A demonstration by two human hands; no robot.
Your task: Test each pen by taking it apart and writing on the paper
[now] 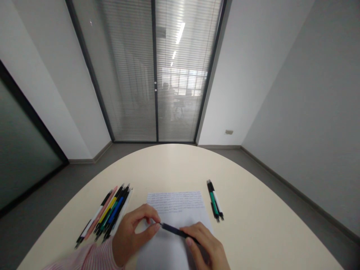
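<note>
A dark pen [174, 229] is held between my two hands, over a white sheet of paper [174, 249] with handwritten lines across its upper part. My left hand [135, 232] pinches the pen's tip end between thumb and index finger. The pen's barrel rests in the closed fingers of my right hand [206, 245], its far end hidden there. Left of the paper lies a group of several pens [108, 212] in black, white, pink, yellow, green and blue. On the right, a green and black pen [214, 202] lies beside a white and black pen [218, 204].
The round cream table [174, 165] curves away at the front, left and right, with grey floor beyond it. Glass doors with blinds [135, 75] stand behind the table, between pale walls. A wall socket [229, 132] is low on the right.
</note>
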